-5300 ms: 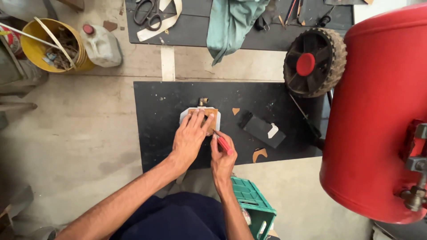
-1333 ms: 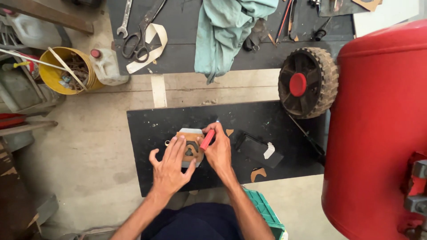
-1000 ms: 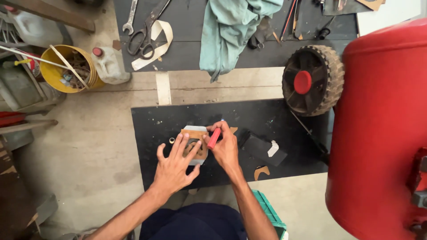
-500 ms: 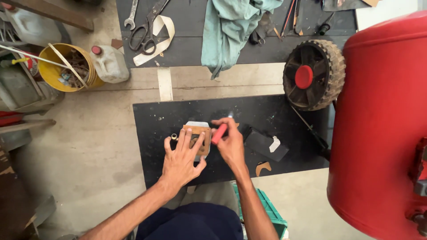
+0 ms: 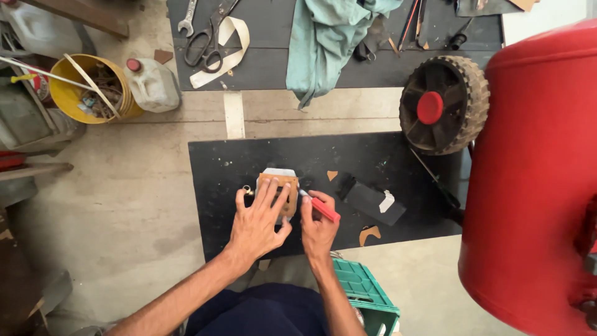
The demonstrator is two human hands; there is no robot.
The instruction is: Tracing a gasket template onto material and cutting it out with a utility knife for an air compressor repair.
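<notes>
Fingers of the left hand (image 5: 258, 221) spread flat on a brown leather piece (image 5: 279, 190); the right hand (image 5: 318, 227) grips a red utility knife (image 5: 323, 208) beside it.

Soft, even daylight fills the view, shadows faint under the hands. Wide-angle bending curves the edges; the red tank (image 5: 535, 180) far right of the grip bulges, slightly soft.

White plastic jug (image 5: 152, 84) with red cap stands on the floor beside a yellow bucket (image 5: 87, 87); no labels, signs or screens visible.
</notes>
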